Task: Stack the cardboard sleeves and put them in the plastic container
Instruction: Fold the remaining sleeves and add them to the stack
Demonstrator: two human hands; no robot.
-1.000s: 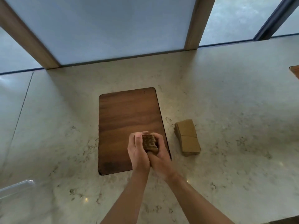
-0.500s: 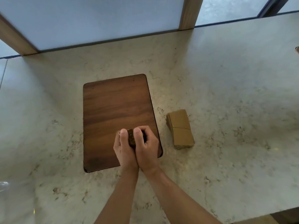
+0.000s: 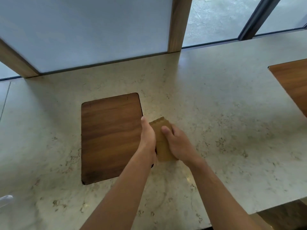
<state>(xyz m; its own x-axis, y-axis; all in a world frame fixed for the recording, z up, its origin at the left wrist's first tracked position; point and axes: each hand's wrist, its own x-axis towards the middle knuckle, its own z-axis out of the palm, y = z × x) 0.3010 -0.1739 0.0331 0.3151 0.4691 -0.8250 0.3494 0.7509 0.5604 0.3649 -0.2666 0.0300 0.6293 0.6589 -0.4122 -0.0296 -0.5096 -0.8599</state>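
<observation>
A stack of brown cardboard sleeves lies flat on the marble counter, just right of the dark wooden board. My left hand presses along the stack's left side with straight fingers. My right hand clasps its right side, thumb laid over the top sleeve. The stack's lower sleeves and sides are hidden by both hands. A clear corner of the plastic container shows at the left edge, far from the stack.
The marble counter ends in a front edge at the lower right. A second wooden surface sits at the right edge. A window wall with wooden posts closes off the back.
Both hands moved right off the wooden board with the bundle of sleeves. They now hold one stack where the separate pile lay on the counter.
</observation>
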